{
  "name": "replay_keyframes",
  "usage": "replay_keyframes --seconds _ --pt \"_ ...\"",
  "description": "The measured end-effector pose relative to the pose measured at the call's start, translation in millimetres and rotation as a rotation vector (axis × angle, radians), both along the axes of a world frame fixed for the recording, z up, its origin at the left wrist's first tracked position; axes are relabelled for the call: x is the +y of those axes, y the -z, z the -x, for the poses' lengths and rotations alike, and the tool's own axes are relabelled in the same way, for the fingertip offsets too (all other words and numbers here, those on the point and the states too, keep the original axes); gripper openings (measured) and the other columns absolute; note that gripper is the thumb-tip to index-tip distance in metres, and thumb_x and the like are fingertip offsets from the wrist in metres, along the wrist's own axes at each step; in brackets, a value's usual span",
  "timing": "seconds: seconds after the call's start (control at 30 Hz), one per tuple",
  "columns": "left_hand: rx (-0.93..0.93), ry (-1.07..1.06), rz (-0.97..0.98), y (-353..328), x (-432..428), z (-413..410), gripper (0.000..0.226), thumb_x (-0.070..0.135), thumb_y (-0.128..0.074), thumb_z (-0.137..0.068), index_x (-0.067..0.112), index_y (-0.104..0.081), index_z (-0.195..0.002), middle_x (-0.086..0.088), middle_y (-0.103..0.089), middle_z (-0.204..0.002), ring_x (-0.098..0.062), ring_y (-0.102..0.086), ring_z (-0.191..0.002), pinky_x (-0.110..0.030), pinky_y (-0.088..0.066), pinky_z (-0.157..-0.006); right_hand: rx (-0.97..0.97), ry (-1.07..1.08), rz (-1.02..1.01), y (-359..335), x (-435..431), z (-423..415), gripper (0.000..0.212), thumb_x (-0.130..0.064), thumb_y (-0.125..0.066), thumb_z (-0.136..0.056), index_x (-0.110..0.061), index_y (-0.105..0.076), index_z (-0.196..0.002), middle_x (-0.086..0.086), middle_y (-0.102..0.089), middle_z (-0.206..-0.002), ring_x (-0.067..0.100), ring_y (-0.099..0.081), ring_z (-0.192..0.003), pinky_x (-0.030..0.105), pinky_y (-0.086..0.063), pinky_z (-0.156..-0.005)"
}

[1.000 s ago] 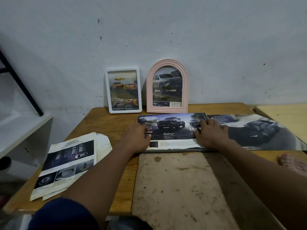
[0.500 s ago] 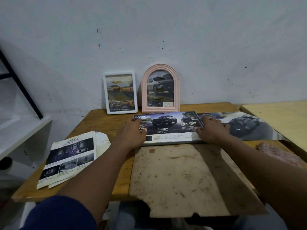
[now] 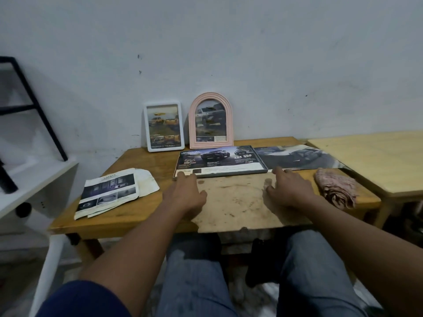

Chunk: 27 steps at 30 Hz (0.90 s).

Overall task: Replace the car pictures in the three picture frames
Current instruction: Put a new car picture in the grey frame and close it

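Now left hand (image 3: 186,194) and right hand (image 3: 289,189) lie fingers-spread on stained brown backing board (image 3: 235,202), gripping nothing. Oversized dark car brochure (image 3: 219,160) sits on flat grey frame (image 3: 229,175), overhanging right; likely risk: slides or creases.

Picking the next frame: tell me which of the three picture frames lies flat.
The grey landscape frame lies flat on the table; the white frame and pink arched frame stand against the wall.

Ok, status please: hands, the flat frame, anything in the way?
Left hand, right hand open, near flat frame. Car picture in it. Cloth at right, apart.
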<state>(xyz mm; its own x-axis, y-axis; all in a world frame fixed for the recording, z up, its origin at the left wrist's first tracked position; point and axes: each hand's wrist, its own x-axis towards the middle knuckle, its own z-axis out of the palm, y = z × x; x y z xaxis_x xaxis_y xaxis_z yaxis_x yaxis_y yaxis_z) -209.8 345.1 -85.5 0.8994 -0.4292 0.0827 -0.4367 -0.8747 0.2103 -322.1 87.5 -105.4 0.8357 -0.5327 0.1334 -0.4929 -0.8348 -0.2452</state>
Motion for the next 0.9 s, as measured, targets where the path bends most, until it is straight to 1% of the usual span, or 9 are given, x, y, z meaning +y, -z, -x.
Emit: replay_keyframes --seconds 0.1,0.23,0.33,0.4,0.5,0.6,0.67,0.77,0.9 --pt "0.022 0.047 0.063 4 1 8 0.066 0.050 -0.062 -0.092 0.027 -0.040 -0.150 -0.005 -0.034 -0.153 -0.029 -0.046 -0.134 -0.044 -0.046 -0.105 -0.014 0.009 0.012 4 17 6 0.057 -0.050 -0.049 -0.092 -0.026 -0.036 -0.142 0.008 -0.047 -0.146 0.034 -0.039 -0.135 0.054 -0.035 -0.104" --pt "0.007 0.088 0.234 14 7 7 0.060 0.048 -0.068 -0.088 0.031 -0.050 -0.142 0.001 -0.040 -0.149 -0.026 -0.044 -0.133 -0.045 -0.045 -0.106 -0.158 0.006 -0.011 13 26 14 0.046 -0.050 -0.049 -0.092 -0.032 -0.046 -0.134 0.002 -0.054 -0.139 0.036 -0.039 -0.130 0.053 -0.036 -0.101" --pt "-0.084 0.128 0.305 22 11 8 0.053 0.053 -0.068 -0.086 0.036 -0.056 -0.135 0.009 -0.045 -0.146 -0.024 -0.039 -0.133 -0.045 -0.045 -0.103 -0.327 -0.002 -0.015 22 29 15 0.037 -0.052 -0.048 -0.090 -0.034 -0.058 -0.120 -0.004 -0.058 -0.132 0.033 -0.042 -0.123 0.045 -0.039 -0.090" --pt "-0.150 0.137 0.317 24 12 7 0.048 0.055 -0.067 -0.086 0.036 -0.062 -0.130 0.010 -0.047 -0.146 -0.025 -0.034 -0.135 -0.043 -0.041 -0.103 -0.422 -0.041 -0.001 25 31 11 0.031 -0.053 -0.048 -0.087 -0.036 -0.062 -0.108 -0.007 -0.058 -0.132 0.030 -0.043 -0.123 0.037 -0.033 -0.086" --pt "-0.193 0.130 0.342 21 14 -3 0.044 0.057 -0.066 -0.087 0.034 -0.066 -0.125 0.009 -0.047 -0.151 -0.028 -0.029 -0.140 -0.044 -0.037 -0.108 -0.496 -0.080 0.033 16 32 -3 0.021 -0.048 -0.057 -0.087 -0.035 -0.066 -0.101 -0.006 -0.054 -0.140 0.028 -0.039 -0.128 0.037 -0.032 -0.097" --pt "-0.197 0.126 0.383 10 13 -22 0.045 0.057 -0.065 -0.090 0.033 -0.065 -0.128 0.007 -0.045 -0.153 -0.029 -0.026 -0.144 -0.047 -0.034 -0.112 -0.511 -0.104 0.086 -4 31 -23 0.023 -0.047 -0.057 -0.089 -0.033 -0.067 -0.104 -0.005 -0.052 -0.143 0.029 -0.035 -0.131 0.043 -0.032 -0.105" --pt "-0.213 0.124 0.398 0 7 -39 0.046 0.056 -0.065 -0.090 0.032 -0.065 -0.129 0.005 -0.046 -0.153 -0.029 -0.028 -0.142 -0.049 -0.034 -0.112 -0.496 -0.114 0.108 -18 25 -44 0.026 -0.048 -0.055 -0.089 -0.033 -0.067 -0.106 -0.005 -0.052 -0.144 0.029 -0.033 -0.134 0.045 -0.031 -0.108" --pt "-0.205 0.104 0.401 -11 -6 -70 0.047 0.056 -0.065 -0.090 0.031 -0.065 -0.129 0.006 -0.047 -0.152 -0.030 -0.030 -0.141 -0.048 -0.037 -0.108 -0.467 -0.130 0.115 -34 10 -81 0.026 -0.050 -0.052 -0.089 -0.034 -0.067 -0.103 -0.004 -0.052 -0.144 0.030 -0.037 -0.133 0.046 -0.032 -0.107" --pt "-0.134 0.099 0.362 -11 -26 -117 0.049 0.060 -0.062 -0.090 0.033 -0.065 -0.131 0.007 -0.048 -0.151 -0.026 -0.034 -0.141 -0.046 -0.034 -0.110 -0.397 -0.112 0.109 -42 -12 -128 0.027 -0.051 -0.054 -0.088 -0.033 -0.069 -0.102 -0.004 -0.054 -0.143 0.031 -0.039 -0.130 0.046 -0.035 -0.104"
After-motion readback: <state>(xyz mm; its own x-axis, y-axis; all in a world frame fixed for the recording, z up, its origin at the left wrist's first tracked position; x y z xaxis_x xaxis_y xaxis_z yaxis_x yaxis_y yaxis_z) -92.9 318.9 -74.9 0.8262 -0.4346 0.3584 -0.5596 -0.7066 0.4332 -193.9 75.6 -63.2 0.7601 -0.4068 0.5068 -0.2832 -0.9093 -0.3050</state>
